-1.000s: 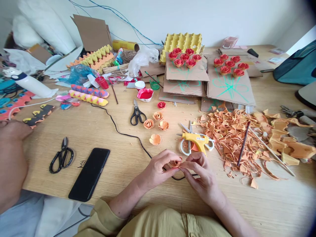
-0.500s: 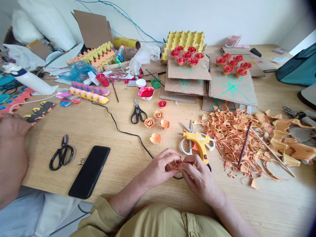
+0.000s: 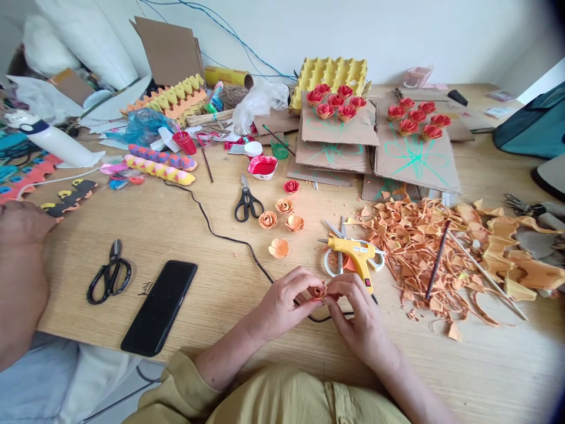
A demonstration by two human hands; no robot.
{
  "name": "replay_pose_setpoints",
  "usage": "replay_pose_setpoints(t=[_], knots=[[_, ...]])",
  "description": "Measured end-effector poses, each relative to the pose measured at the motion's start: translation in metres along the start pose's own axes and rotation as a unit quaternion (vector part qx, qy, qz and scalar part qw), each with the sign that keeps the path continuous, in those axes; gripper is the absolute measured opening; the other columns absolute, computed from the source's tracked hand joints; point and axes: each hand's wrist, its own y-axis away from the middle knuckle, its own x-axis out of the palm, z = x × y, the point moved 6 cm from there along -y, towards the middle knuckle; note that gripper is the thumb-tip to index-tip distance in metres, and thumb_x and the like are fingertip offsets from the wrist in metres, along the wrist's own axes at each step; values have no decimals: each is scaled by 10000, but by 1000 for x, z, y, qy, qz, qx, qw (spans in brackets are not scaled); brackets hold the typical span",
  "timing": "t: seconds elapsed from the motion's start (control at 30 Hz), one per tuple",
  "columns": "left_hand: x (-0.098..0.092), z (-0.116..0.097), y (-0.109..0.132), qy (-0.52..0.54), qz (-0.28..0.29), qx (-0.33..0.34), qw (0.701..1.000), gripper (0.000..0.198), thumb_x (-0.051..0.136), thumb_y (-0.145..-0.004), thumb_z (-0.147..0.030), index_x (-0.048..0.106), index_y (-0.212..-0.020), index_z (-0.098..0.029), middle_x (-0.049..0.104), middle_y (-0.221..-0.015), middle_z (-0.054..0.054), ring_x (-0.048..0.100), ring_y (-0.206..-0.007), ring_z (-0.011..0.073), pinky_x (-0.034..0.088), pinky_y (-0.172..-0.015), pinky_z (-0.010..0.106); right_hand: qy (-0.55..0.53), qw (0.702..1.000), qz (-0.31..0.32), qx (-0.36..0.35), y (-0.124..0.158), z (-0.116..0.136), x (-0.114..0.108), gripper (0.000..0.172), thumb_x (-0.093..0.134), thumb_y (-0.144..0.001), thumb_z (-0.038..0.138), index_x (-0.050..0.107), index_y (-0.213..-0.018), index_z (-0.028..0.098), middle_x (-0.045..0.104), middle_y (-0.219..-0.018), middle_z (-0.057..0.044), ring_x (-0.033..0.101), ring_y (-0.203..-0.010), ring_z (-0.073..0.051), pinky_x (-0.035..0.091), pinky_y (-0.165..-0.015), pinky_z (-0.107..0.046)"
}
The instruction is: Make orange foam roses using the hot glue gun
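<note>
A small orange paper rosette [image 3: 318, 291] is pinched between my two hands above the table's front part. My left hand [image 3: 286, 303] holds its left side, and the fingertips of my right hand [image 3: 357, 312] press on its right side. Just beyond lies a yellow glue gun [image 3: 358, 250] on white-handled scissors [image 3: 332, 262]. Orange paper flowers [image 3: 267, 220] and one loose petal cup [image 3: 279, 248] sit up and left of my hands, with a red flower [image 3: 291, 186] behind them.
Orange scraps [image 3: 419, 247] are heaped on the right. Black scissors [image 3: 248, 200], a phone [image 3: 159, 307] and more scissors [image 3: 110, 274] lie left. Red flowers stand on cardboard [image 3: 415, 156] at the back. Another person's arm [image 3: 22, 277] rests at the far left.
My right hand's fingers have shifted and opened slightly around the rosette, which now shows more of its rolled centre. The view has moved very little.
</note>
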Motion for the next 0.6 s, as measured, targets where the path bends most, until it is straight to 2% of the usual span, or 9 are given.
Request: replay_pose_setpoints(t=[0.17, 0.33, 0.47, 0.6], knots=[[-4, 1, 1, -32, -44, -24, 998, 407, 724, -882, -258, 572, -1258, -221, 700, -1017, 47, 695, -910, 173, 598, -808, 274, -28, 998, 23, 57, -1, -7, 2, 305, 547, -984, 128, 507, -1256, 259, 559, -1044, -58, 622, -818, -183, 546, -791, -353], [-5, 1, 1, -22, -62, -31, 997, 320, 764, -847, -247, 638, -1136, -189, 730, -1025, 61, 709, -900, 175, 600, -786, 259, -54, 994, 47, 77, -2, -10, 4, 229, 546, -988, 138, 561, -1190, 245, 566, -1053, -60, 631, -856, -183, 532, -801, -330], [-5, 3, 2, 21, -85, -57, 995, 250, 797, -810, -233, 668, -1015, -171, 742, -956, 48, 715, -799, 154, 602, -693, 224, -65, 994, 34, 78, -3, -10, 5, 150, 547, -997, 163, 576, -1123, 240, 577, -1013, -52, 613, -871, -190, 515, -774, -324], [-4, 4, 2, 69, -80, -62, 993, 205, 789, -818, -218, 665, -971, -163, 728, -916, 37, 705, -711, 121, 601, -651, 202, -93, 991, 18, 95, -1, -12, 6, 83, 569, -995, 208, 578, -1068, 247, 573, -993, -50, 592, -883, -200, 510, -750, -326]])
